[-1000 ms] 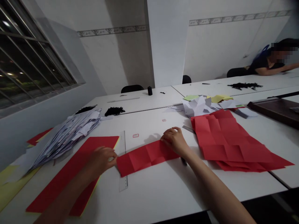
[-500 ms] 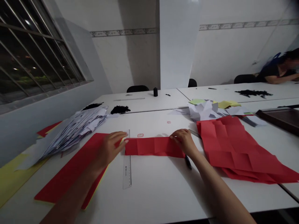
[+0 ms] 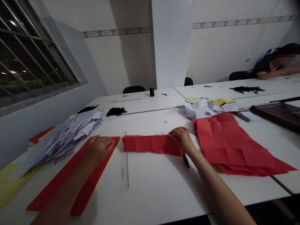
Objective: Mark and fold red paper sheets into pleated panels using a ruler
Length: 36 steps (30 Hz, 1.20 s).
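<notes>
A folded red paper strip [image 3: 145,143], marked with upright creases, lies across the table over the upper part of a clear ruler [image 3: 124,175]. Its right end is pinched at the top edge by my right hand [image 3: 182,139]. A black pen [image 3: 186,160] pokes out below that end, partly covered. My left hand [image 3: 99,150] is apart from the strip, slightly blurred, its fingers loosely bent with nothing seen in them. Beneath it is a stack of red sheets [image 3: 91,187] with yellow edges, partly hidden by my forearm.
Creased red sheets [image 3: 234,143] are piled on the right, with white paper scraps [image 3: 201,107] behind. A fanned heap of white papers [image 3: 70,137] stands left. Farther back are black thread bundles [image 3: 116,111] and a black spool [image 3: 152,92]. Another person [image 3: 269,70] sits far right.
My left hand has let go of the strip's left end and moved left over the red stack. My right hand keeps its hold. The view has shifted slightly.
</notes>
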### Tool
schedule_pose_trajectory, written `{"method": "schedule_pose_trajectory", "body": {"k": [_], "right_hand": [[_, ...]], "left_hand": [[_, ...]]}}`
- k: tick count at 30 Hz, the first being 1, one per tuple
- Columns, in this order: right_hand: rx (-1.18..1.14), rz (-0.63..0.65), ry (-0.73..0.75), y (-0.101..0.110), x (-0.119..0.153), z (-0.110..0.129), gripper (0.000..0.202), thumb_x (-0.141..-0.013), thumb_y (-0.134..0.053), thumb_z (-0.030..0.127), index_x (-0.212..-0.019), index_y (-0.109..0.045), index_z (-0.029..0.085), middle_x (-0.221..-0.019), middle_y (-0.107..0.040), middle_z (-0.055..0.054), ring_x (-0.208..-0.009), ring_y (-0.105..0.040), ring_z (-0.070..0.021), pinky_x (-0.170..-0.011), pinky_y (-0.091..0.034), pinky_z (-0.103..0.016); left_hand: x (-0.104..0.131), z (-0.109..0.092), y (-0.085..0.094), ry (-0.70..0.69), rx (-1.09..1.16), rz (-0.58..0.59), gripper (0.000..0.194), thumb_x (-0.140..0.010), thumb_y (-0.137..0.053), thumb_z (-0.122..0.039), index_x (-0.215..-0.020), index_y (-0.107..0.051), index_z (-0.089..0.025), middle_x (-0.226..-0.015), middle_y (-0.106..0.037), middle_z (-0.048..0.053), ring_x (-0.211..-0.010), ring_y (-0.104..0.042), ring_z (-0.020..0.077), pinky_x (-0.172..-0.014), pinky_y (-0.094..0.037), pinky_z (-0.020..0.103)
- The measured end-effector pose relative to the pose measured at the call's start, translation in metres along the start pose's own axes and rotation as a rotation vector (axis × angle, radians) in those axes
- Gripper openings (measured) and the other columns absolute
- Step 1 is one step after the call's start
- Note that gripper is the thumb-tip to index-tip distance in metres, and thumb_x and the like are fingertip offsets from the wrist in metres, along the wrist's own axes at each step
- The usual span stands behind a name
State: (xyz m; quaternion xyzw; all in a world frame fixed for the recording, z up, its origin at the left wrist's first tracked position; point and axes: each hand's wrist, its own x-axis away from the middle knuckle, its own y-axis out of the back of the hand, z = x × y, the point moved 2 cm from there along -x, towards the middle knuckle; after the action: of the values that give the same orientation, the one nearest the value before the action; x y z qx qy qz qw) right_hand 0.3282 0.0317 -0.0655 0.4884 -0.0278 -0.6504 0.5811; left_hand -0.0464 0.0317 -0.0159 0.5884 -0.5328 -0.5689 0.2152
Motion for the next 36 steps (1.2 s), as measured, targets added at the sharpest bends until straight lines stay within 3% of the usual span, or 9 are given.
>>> {"method": "schedule_pose_trajectory", "body": {"k": [3, 6, 8, 10, 14, 18, 25, 30, 36], "right_hand": [[-0.240, -0.088, -0.207, 0.005, -0.001, -0.003, 0.021, -0.085, -0.053, 0.036, -0.078, -0.066, 0.021, -0.082, -0.070, -0.004, -0.080, -0.061, -0.0206, -0.081, -0.038, -0.036], [-0.632, -0.173, -0.486, 0.000, 0.002, -0.004, 0.027, -0.080, -0.057, 0.045, -0.079, -0.065, 0.020, -0.079, -0.068, -0.003, -0.074, -0.060, -0.0187, -0.066, -0.042, -0.029], [-0.873, -0.184, -0.630, -0.010, 0.005, -0.002, 0.028, -0.074, -0.062, 0.047, -0.079, -0.064, 0.019, -0.074, -0.067, -0.001, -0.067, -0.058, -0.0161, -0.061, -0.041, -0.026], [-1.050, -0.148, -0.729, -0.026, 0.009, 0.001, 0.031, -0.069, -0.066, 0.049, -0.078, -0.064, 0.019, -0.068, -0.064, 0.001, -0.059, -0.055, -0.0134, -0.056, -0.039, -0.024], [-1.153, -0.041, -0.839, -0.056, 0.018, 0.008, 0.034, -0.066, -0.068, 0.051, -0.074, -0.062, 0.018, -0.058, -0.059, 0.003, -0.050, -0.048, -0.0103, -0.049, -0.034, -0.022], [-1.138, 0.041, -0.823, -0.075, 0.026, 0.016, 0.034, -0.069, -0.067, 0.050, -0.079, -0.062, 0.018, -0.068, -0.063, 0.001, -0.058, -0.053, -0.0121, -0.055, -0.039, -0.024], [-0.806, 0.170, -0.555, -0.081, 0.034, 0.034, 0.041, -0.081, -0.055, 0.048, -0.114, -0.057, 0.024, -0.100, -0.065, -0.006, -0.085, -0.061, -0.0202, -0.074, -0.049, -0.034], [-0.834, 0.193, -0.570, -0.068, 0.032, 0.040, 0.052, -0.084, -0.052, 0.052, -0.130, -0.046, 0.027, -0.129, -0.052, -0.010, -0.115, -0.052, -0.0249, -0.091, -0.046, -0.041], [-0.968, 0.284, -0.466, -0.053, 0.030, 0.052, 0.080, -0.077, -0.066, 0.039, -0.143, -0.020, 0.040, -0.152, -0.019, -0.001, -0.137, -0.026, -0.0237, -0.102, -0.037, -0.044]], "left_hand": [[0.003, 0.020, 0.015, 0.191, 0.117, -0.100, 0.015, -0.073, -0.055, -0.037, -0.072, -0.065, -0.025, -0.090, -0.068, 0.007, -0.097, -0.059, 0.0323, -0.099, -0.033, 0.053], [0.007, 0.013, 0.014, 0.291, 0.256, -0.090, 0.027, -0.078, -0.055, -0.045, -0.091, -0.065, -0.024, -0.101, -0.068, 0.008, -0.099, -0.060, 0.0318, -0.092, -0.042, 0.051], [0.009, -0.008, -0.001, 0.283, 0.428, -0.014, 0.037, -0.083, -0.052, -0.049, -0.110, -0.059, -0.025, -0.114, -0.064, 0.006, -0.106, -0.059, 0.0277, -0.091, -0.046, 0.044], [0.010, -0.038, -0.025, 0.307, 0.896, 0.108, 0.050, -0.083, -0.056, -0.048, -0.128, -0.045, -0.028, -0.133, -0.051, 0.008, -0.117, -0.052, 0.0273, -0.093, -0.046, 0.044], [0.011, -0.092, -0.070, 0.407, 1.335, 0.266, 0.064, -0.083, -0.060, -0.046, -0.138, -0.030, -0.034, -0.146, -0.033, 0.011, -0.129, -0.039, 0.0296, -0.095, -0.044, 0.047], [0.011, -0.114, -0.093, 0.413, 1.500, 0.261, 0.069, -0.081, -0.063, -0.046, -0.138, -0.025, -0.042, -0.148, -0.029, 0.004, -0.130, -0.036, 0.0283, -0.090, -0.047, 0.044], [0.020, -0.108, -0.099, 0.515, 1.499, 0.215, 0.074, -0.080, -0.064, -0.037, -0.140, -0.022, -0.040, -0.144, -0.037, 0.002, -0.128, -0.039, 0.0247, -0.091, -0.046, 0.035], [0.023, -0.109, -0.097, 0.466, 1.489, 0.311, 0.074, -0.083, -0.061, -0.034, -0.143, -0.018, -0.042, -0.147, -0.032, 0.001, -0.132, -0.034, 0.0259, -0.095, -0.045, 0.038], [0.029, -0.120, -0.095, 0.358, 1.468, 0.375, 0.076, -0.081, -0.064, -0.032, -0.144, -0.021, -0.037, -0.148, -0.031, 0.003, -0.131, -0.035, 0.0287, -0.099, -0.041, 0.041]]}}
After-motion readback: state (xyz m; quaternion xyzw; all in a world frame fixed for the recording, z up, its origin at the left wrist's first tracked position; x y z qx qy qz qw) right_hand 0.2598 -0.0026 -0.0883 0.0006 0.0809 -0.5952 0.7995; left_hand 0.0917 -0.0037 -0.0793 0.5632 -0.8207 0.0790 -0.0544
